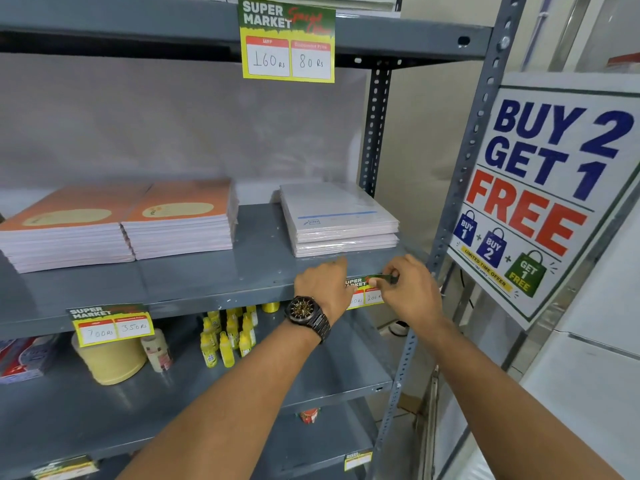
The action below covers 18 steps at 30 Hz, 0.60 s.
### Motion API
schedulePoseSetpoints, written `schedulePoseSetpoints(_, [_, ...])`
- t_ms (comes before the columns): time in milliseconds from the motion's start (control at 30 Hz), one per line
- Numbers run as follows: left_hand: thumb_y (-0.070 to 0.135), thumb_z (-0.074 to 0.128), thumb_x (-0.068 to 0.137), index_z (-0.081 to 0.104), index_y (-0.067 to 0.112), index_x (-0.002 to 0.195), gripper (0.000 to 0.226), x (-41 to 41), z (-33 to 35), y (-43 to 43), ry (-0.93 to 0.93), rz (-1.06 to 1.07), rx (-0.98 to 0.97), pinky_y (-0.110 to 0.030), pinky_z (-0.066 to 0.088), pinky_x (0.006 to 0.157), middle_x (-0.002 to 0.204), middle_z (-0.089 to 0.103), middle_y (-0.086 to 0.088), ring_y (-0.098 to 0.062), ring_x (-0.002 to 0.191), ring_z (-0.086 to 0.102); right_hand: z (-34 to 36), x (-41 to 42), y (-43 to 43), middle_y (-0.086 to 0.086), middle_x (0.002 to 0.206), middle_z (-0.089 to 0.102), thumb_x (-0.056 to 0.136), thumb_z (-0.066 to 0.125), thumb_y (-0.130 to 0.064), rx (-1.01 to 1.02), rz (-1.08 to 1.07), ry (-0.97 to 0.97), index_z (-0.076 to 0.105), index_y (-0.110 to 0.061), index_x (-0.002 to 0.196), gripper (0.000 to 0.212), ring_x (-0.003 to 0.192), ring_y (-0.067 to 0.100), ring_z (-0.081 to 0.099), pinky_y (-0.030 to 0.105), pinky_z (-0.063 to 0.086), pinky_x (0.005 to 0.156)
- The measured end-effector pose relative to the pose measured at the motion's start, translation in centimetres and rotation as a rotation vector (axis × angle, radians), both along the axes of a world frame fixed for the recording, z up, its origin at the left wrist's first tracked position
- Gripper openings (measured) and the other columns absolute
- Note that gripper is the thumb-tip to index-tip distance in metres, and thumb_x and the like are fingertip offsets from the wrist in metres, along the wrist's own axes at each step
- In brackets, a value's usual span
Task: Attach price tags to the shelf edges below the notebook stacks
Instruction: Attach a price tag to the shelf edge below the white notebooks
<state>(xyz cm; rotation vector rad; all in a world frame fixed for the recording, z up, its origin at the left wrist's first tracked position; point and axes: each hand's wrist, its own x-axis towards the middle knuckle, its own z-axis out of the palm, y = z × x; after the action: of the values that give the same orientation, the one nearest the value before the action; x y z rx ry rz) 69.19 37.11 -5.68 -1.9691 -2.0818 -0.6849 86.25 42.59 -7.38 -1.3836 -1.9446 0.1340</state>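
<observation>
One tag (112, 323) already hangs from the shelf (207, 285) front edge, below the orange notebooks (121, 226). You're fixing another tag (363, 292) near the right corner, under the white stack (339, 220): left hand (322, 285) pressing it flat, right hand (408, 289) pinching its top edge. It isn't yet released.

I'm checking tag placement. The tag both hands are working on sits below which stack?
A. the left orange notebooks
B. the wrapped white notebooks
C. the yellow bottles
B: the left hand and right hand press the price tag on the shelf edge under the wrapped white notebooks.
</observation>
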Motion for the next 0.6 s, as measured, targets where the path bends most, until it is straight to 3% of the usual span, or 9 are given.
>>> schedulePoseSetpoints(67, [0.049,0.069,0.075,0.047,0.016,0.098,0.046,-0.3,1.0,0.2,0.017,0.023,-0.021,-0.034,0.038,0.058,0.096,0.068,-0.007,-0.035,0.086,0.065,0.5,0.3,0.2,-0.008,0.088,0.055,0.071,0.079,-0.044,0.053,0.007,-0.062,0.061,-0.026,0.083,0.029,0.088,0.018,0.05,0.036,0.046,0.072])
schedulePoseSetpoints(167, [0.055,0.072,0.068,0.047,0.018,0.094,0.052,-1.0,1.9,0.3,-0.024,0.029,-0.089,-0.033,0.04,0.06,0.098,0.068,-0.007,-0.034,0.088,0.064,1.1,0.5,0.2,-0.005,0.099,0.061,0.072,0.076,-0.047,0.067,0.087,-0.158,0.065,-0.026,0.095,0.033,0.099,0.024,0.053,0.041,0.044,0.084])
schedulePoseSetpoints(267, [0.058,0.07,0.067,0.05,0.019,0.092,0.05,-1.2,2.2,0.4,-0.025,0.017,-0.119,-0.033,0.043,0.06,0.096,0.069,-0.007,-0.033,0.086,0.063,1.4,0.0,0.0,-0.009,0.099,0.061,0.069,0.061,-0.071,0.049,0.107,-0.28,0.063,-0.032,0.095,0.047,0.1,0.02,0.051,0.038,0.038,0.084])
schedulePoseSetpoints(333, [0.058,0.07,0.067,0.05,0.021,0.09,0.048,-1.3,2.2,0.5,-0.031,0.009,-0.133,-0.033,0.044,0.06,0.094,0.069,-0.005,-0.031,0.084,0.063,1.7,-0.4,-0.1,-0.009,0.097,0.061,0.067,0.06,-0.077,0.06,0.079,-0.333,0.062,-0.031,0.092,0.052,0.098,0.02,0.051,0.039,0.039,0.083])
schedulePoseSetpoints(600, [0.056,0.079,0.06,0.048,0.03,0.076,0.044,-3.0,3.0,0.7,-0.192,-0.079,-0.245,-0.026,0.029,0.047,0.071,0.051,0.012,-0.014,0.065,0.049,3.3,0.5,0.8,-0.006,0.097,0.068,0.078,0.071,-0.048,0.063,0.206,-0.35,0.067,-0.028,0.095,0.026,0.095,0.022,0.058,0.037,0.039,0.079])
